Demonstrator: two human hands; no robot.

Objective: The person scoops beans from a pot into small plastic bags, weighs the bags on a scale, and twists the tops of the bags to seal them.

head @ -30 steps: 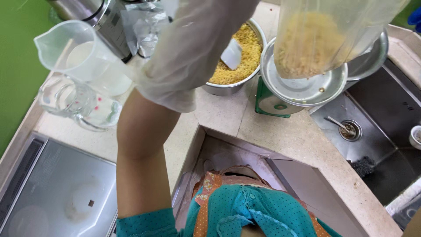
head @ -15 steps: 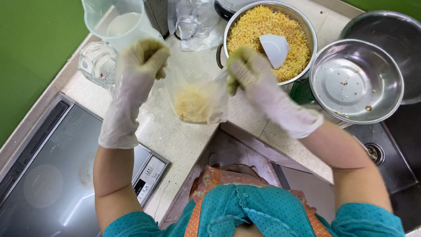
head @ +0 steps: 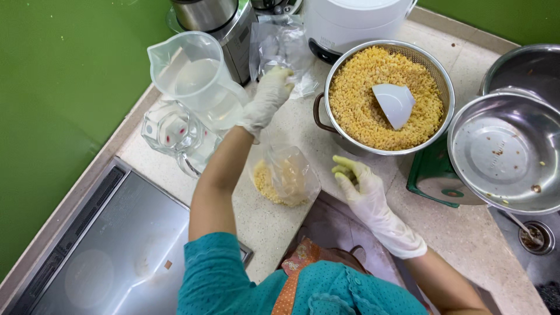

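Left hand: gloved in white, stretched toward the back of the counter, fingers closed on the edge of a crumpled clear plastic bag.
Crumpled clear plastic bag: lying at the back of the counter, between the steel appliance and the white cooker; contents not discernible.
Right hand: gloved in white, open, fingers spread and slightly bent, resting near the front edge of the counter just beside the filled bag; holding nothing.
Filled bag: small clear plastic bag with yellow grains in its lower part, lying near the front edge of the counter, between the two forearms.
Colander pot: round steel, set toward the back of the counter, heaped with the same yellow grains; a white scoop sunk in the grains.
Green scale: flat green body right of the colander pot, a steel bowl on top with only a few crumbs inside.
Plastic jug: clear, at the left rear of the counter, apparently empty.
Glass pitcher: clear, just in front of the plastic jug.
Cooktop: dark glass panel at the front left corner.
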